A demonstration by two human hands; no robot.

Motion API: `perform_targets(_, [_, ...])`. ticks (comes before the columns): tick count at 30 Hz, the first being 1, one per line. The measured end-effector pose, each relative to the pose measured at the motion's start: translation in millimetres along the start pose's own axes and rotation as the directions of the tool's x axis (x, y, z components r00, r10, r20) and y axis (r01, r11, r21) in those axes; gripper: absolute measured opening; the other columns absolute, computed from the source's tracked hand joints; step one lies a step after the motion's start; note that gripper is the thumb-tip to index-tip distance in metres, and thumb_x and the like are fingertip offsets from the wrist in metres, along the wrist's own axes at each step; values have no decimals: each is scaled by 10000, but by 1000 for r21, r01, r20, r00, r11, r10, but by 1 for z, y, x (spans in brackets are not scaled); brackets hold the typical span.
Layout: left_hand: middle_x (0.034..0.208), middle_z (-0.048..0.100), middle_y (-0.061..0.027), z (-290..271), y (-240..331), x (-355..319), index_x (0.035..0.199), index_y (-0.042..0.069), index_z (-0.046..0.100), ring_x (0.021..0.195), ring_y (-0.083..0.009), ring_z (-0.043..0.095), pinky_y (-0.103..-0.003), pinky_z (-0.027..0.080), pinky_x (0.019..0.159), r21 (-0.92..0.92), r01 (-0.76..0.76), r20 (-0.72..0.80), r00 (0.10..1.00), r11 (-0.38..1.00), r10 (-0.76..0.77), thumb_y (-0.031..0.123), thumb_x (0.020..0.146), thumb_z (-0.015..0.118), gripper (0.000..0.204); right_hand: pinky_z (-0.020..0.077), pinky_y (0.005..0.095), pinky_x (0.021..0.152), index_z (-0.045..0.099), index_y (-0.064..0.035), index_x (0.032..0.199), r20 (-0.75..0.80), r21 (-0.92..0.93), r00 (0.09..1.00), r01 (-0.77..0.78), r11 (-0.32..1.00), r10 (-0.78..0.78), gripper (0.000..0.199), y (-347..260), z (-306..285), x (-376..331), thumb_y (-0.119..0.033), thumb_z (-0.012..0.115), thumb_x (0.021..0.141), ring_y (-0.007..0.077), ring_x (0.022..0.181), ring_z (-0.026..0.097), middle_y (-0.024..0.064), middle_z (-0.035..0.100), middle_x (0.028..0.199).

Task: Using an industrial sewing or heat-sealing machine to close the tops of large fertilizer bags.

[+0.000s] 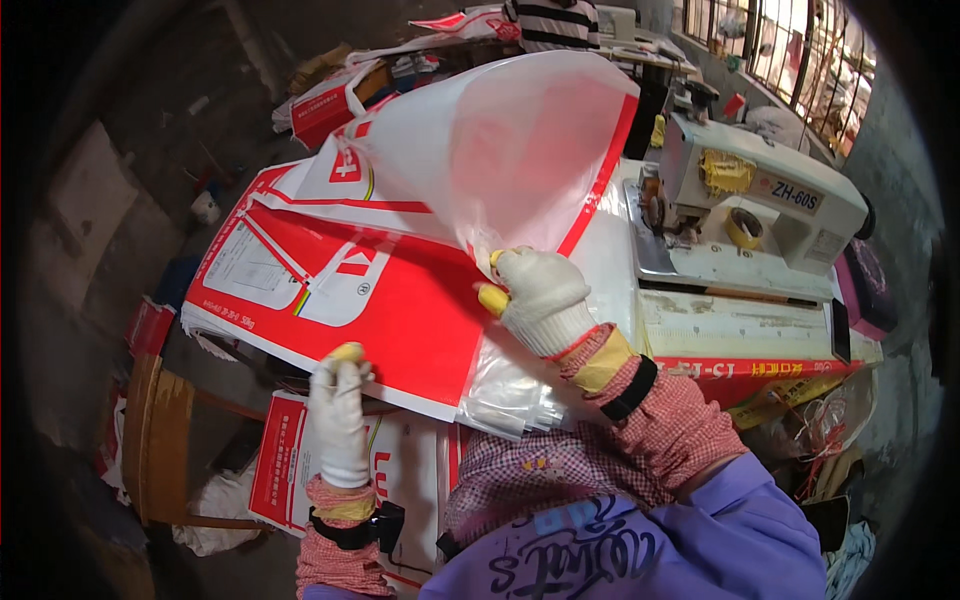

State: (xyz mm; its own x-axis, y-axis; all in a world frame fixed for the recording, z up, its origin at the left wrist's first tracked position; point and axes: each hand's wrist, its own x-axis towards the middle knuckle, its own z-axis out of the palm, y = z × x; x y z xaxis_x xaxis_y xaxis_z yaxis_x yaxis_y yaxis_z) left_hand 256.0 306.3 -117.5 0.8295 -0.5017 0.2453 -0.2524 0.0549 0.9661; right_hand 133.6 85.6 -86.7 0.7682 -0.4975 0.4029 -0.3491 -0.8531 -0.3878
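Observation:
A large red and white printed plastic sack [410, 310] lies on a stack of similar sacks, with its upper layer raised into a billowing translucent sheet [520, 120]. My right hand [545, 300], in a white glove with yellow fingertips, grips the gathered edge of that sheet. Its thumb stands a little apart from the forefinger. Beside the near left edge of the stack is my left hand [340, 415], gloved the same way, its fingers extended and loosely bent with nothing visible in them. Clear plastic edges [515, 390] stick out at the near end of the stack.
A white sewing machine [755, 190] stands on the right, with a roll of yellow tape [744, 228] on it. More printed sacks [400, 480] are below the stack. A wooden chair [160, 430] is at the left, and a person in a striped top [552, 25] is at the back.

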Motion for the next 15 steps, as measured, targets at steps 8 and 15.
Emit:
perform_targets(8, [926, 582, -73, 10, -8, -15, 1054, -20, 516, 838, -147, 587, -287, 483, 778, -144, 275, 295, 929, 951, -224, 355, 901, 469, 407, 436, 323, 585, 590, -35, 762, -129, 574, 989, 130, 808, -67, 80, 7, -64, -56, -108, 617, 743, 223, 622, 546, 101, 550, 664])
perform_targets(15, [1190, 439, -226, 64, -5, -7, 1253, -80, 300, 1054, -307, 509, -372, 434, 878, -459, 643, 690, 693, 612, -211, 582, 844, 398, 784, 463, 308, 619, 551, -11, 908, 4, 494, 986, 144, 858, -168, 255, 0, -40, -64, -180, 638, 737, 242, 681, 593, 131, 585, 709])
